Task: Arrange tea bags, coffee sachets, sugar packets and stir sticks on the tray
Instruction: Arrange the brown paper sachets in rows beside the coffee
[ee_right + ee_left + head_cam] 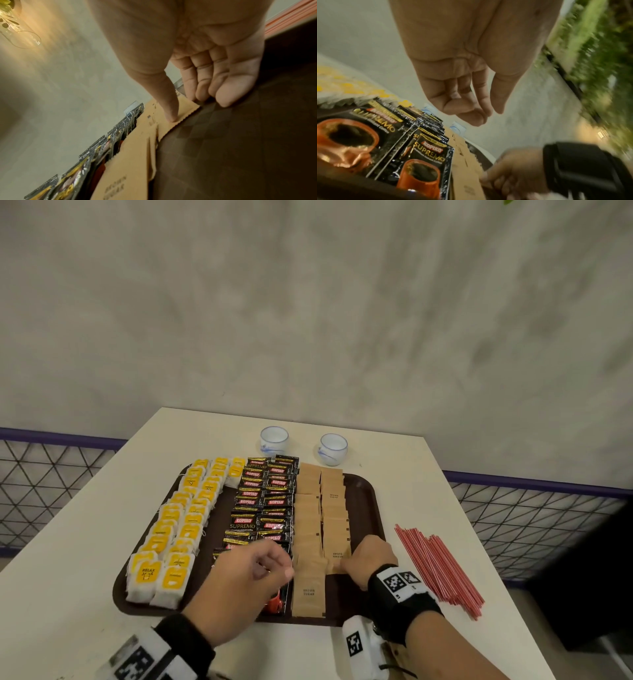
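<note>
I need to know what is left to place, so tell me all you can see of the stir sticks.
The stir sticks are thin, straight, red with pale stripes, plastic by the look. They lie flat in a loose, roughly parallel bundle on the white table, right of the tray and off it. Neither hand touches them.

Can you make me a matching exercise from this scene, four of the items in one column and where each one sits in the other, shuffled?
Column one:
1. tea bags
2. coffee sachets
3. sugar packets
4. stir sticks

Column two:
A. on the table, right of the tray
B. middle rows of the tray
C. left rows of the tray
D. right rows of the tray

Pairs: 1-C, 2-B, 3-D, 4-A
</note>
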### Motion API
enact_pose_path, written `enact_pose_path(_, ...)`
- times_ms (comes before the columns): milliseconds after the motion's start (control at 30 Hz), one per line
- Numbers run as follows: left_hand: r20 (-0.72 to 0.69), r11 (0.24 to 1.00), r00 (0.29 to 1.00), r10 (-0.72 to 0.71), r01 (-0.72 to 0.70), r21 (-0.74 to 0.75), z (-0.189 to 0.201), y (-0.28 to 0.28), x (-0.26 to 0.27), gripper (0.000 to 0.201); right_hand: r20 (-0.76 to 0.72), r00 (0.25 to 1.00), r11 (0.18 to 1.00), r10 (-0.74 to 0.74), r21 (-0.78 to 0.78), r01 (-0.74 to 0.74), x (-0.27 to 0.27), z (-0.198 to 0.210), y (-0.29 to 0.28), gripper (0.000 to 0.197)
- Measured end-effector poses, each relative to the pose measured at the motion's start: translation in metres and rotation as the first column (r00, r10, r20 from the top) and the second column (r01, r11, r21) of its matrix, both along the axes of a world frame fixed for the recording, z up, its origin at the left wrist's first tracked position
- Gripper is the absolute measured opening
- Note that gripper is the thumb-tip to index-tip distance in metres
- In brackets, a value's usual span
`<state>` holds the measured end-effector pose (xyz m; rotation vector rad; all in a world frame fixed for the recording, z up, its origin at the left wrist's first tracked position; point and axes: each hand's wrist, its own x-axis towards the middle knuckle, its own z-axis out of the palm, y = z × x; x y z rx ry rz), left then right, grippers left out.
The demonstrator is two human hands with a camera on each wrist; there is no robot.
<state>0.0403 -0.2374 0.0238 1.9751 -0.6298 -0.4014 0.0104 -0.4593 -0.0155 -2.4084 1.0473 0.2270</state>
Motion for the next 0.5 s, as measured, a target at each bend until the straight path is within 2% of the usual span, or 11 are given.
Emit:
enact_pose_path(33, 0.126, 0.991, 0.988, -0.089, 0.075, 0.110, -0.001, -0.004, -0.004, 0.008, 0.001, 1.000, 1.000, 0.003, 0.004, -0.003, 0.000, 0.000, 0.000, 0.027)
enact_pose_path(100, 0.339, 0.938, 0.899, -0.278, 0.179, 0.296, -0.003, -0.019, -0.015, 0.019, 0.006, 1.000, 1.000, 0.002, 0.010, -0.002, 0.001, -0.002, -0.001, 0.027)
enact_pose_path(167, 0.419, 0.858, 0.790, -0.448, 0.248, 0.450, -0.009, -0.036, -0.023, 0.031, 0.008, 1.000, 1.000, 0.000, 0.011, 0.000, 0.001, -0.003, -0.002, 0.027)
enact_pose_path(233, 0.413, 0.740, 0.686, -0.599, 0.278, 0.612, -0.017, -0.053, -0.026, 0.036, 0.006, 1.000, 1.000, 0.001, 0.014, -0.001, 0.001, -0.005, -0.002, 0.029)
enact_pose_path(367, 0.342, 0.539, 0.570, -0.747, 0.218, 0.814, -0.024, -0.068, -0.018, 0.039, 0.027, 0.999, 0.998, 0.027, 0.047, -0.029, 0.000, -0.006, -0.004, 0.027)
enact_pose_path(433, 0.313, 0.475, 0.524, -0.792, 0.207, 0.856, -0.023, -0.068, -0.014, 0.040, 0.037, 0.999, 0.997, 0.032, 0.062, -0.035, -0.001, -0.004, -0.004, 0.026)
enact_pose_path(500, 0.309, 0.446, 0.489, -0.815, 0.190, 0.875, -0.021, -0.068, -0.011, 0.042, 0.052, 0.998, 0.996, 0.032, 0.078, -0.036, -0.004, 0.000, -0.003, 0.027)
